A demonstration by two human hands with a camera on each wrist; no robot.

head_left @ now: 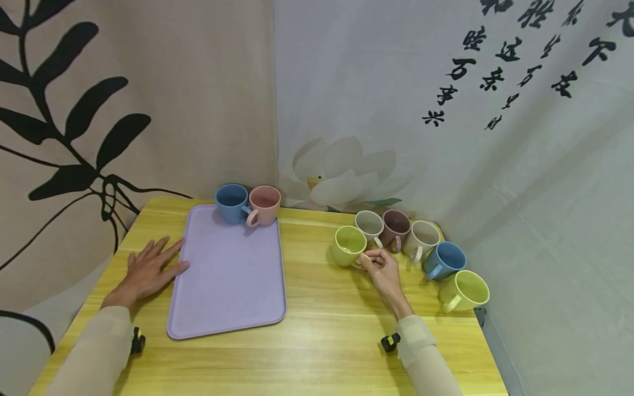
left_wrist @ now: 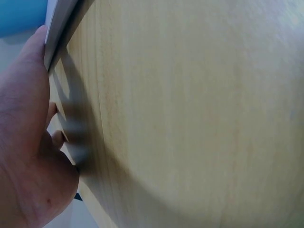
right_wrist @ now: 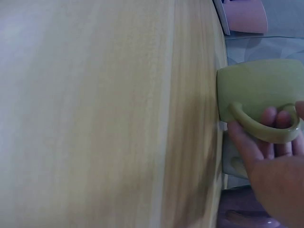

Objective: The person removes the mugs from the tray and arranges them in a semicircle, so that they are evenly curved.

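My right hand (head_left: 385, 276) holds a yellow-green mug (head_left: 345, 250) by its handle, right of the table's middle. In the right wrist view, several fingers curl through the mug's handle (right_wrist: 266, 132). Whether the mug's base touches the table, I cannot tell. My left hand (head_left: 146, 273) lies with spread fingers at the left side of a lilac tray (head_left: 230, 280), thumb and index finger touching its rim. A blue mug (head_left: 231, 204) and a pink mug (head_left: 266, 204) stand side by side at the tray's far edge.
Behind and right of the held mug, a row curves along the wooden table (head_left: 327, 352): a white mug (head_left: 369, 221), a purple mug (head_left: 396, 224), another whitish mug (head_left: 422, 236), a blue mug (head_left: 448, 258) and a yellow-green mug (head_left: 468, 289). Printed curtains (head_left: 346, 82) hang behind the table.
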